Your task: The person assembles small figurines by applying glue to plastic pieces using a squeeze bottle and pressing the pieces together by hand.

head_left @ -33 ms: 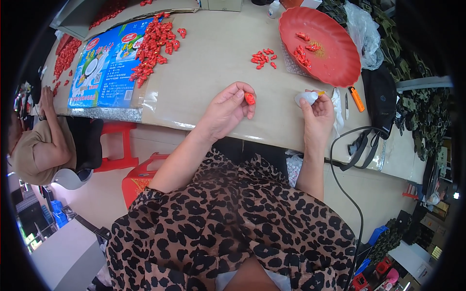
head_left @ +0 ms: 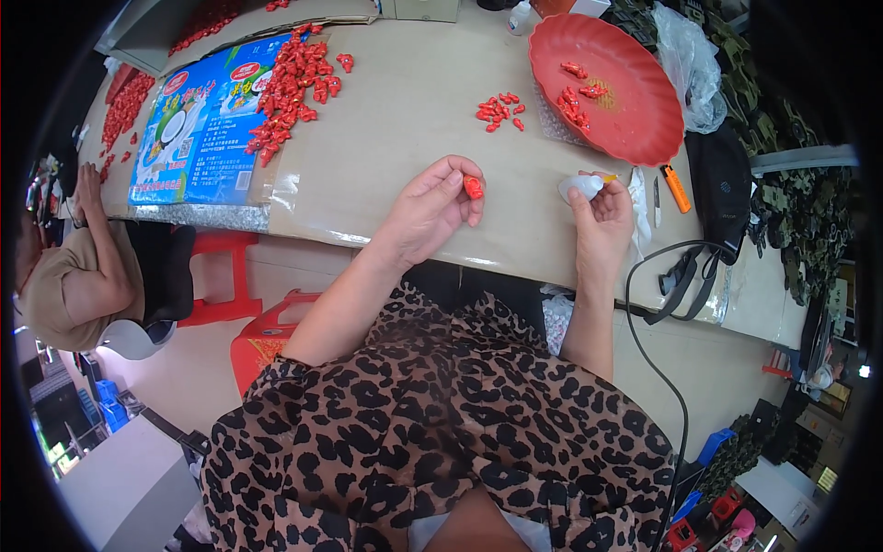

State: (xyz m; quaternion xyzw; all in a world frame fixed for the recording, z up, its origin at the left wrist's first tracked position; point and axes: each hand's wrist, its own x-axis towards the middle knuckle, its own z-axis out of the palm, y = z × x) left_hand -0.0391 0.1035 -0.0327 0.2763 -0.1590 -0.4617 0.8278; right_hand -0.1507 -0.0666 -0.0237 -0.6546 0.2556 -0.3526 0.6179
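My left hand pinches a small red figurine between thumb and fingers, above the table near its front edge. To its right, my right hand is closed around a small white squeeze bottle with a yellowish tip, the bottle lying tilted in the fingers. A small group of red pieces lies on the table beyond my hands. Farther left, a large heap of similar red figurines spreads over a flat blue printed cardboard sheet.
A red scalloped tray with several red pieces stands at the far right. Beside it lie an orange cutter, a pen-like tool, a clear plastic bag and a black bag. Another person sits at left.
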